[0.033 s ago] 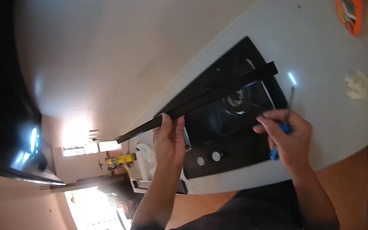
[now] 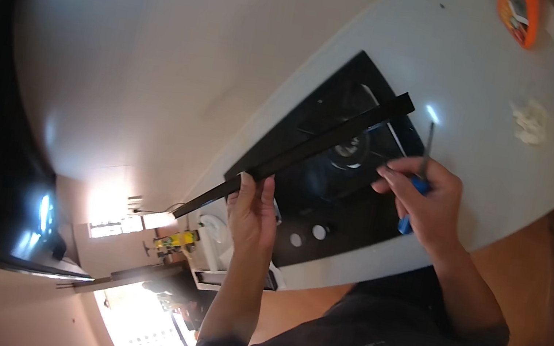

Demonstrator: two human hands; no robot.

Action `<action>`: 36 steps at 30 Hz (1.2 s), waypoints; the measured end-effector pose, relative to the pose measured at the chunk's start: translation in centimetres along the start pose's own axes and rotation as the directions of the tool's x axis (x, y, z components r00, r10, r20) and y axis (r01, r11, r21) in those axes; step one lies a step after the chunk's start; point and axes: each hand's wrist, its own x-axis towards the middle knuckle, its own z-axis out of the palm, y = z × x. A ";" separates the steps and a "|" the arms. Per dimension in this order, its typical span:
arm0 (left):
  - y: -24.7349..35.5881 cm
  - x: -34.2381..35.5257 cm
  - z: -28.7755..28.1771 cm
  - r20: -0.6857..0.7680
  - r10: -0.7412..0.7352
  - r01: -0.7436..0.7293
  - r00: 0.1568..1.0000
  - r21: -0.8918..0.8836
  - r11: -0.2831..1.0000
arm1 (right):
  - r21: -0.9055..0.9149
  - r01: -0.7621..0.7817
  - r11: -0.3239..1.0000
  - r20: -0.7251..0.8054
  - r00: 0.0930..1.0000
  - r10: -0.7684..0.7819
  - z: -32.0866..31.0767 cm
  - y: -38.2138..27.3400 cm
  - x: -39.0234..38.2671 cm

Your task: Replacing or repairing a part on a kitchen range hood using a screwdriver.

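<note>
A long, narrow black bar (image 2: pixel 299 151) is gripped between the thumb and fingers of my left hand (image 2: pixel 253 213). It slants across the black hob (image 2: pixel 359 213), held in front of the burner (image 2: pixel 349 149). My right hand (image 2: pixel 431 204) is closed around a screwdriver (image 2: pixel 419 185) with a blue handle, its metal shaft pointing away from me over the worktop. The thumb and forefinger of that hand are pinched together near the hob's right edge; whether anything small sits between them cannot be made out. Two round pale knobs (image 2: pixel 319 232) show on the hob's near side.
Crumpled pale tissue or cloth (image 2: pixel 529 121) lies on the light worktop (image 2: pixel 471 81). An orange container (image 2: pixel 518 21) stands at the far right. To the left are a glossy black appliance (image 2: pixel 2 221), a yellow object (image 2: pixel 177 243) and a bright window (image 2: pixel 139 326).
The whole scene has shifted slightly left in view. Both hands keep hold of the same things.
</note>
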 end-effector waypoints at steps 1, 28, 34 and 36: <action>-0.7 -0.6 0.0 0.001 -0.036 0.036 0.999 -0.009 0.999 | -0.022 -0.012 1.000 -0.027 1.000 0.011 -0.1 0.3 0.0; -3.6 -6.8 -2.0 0.401 0.087 -0.205 0.912 0.262 0.943 | -0.579 0.223 0.785 -0.094 0.937 -0.336 -2.5 3.4 -1.4; -3.2 -6.9 -2.4 0.550 0.105 -0.319 0.829 0.311 0.895 | -0.517 0.172 0.839 -0.157 0.944 -0.290 -2.8 3.7 -1.9; -3.1 -7.0 -2.4 0.571 0.106 -0.328 0.814 0.301 0.895 | -0.423 0.121 0.898 -0.197 0.955 -0.221 -2.9 3.8 -2.1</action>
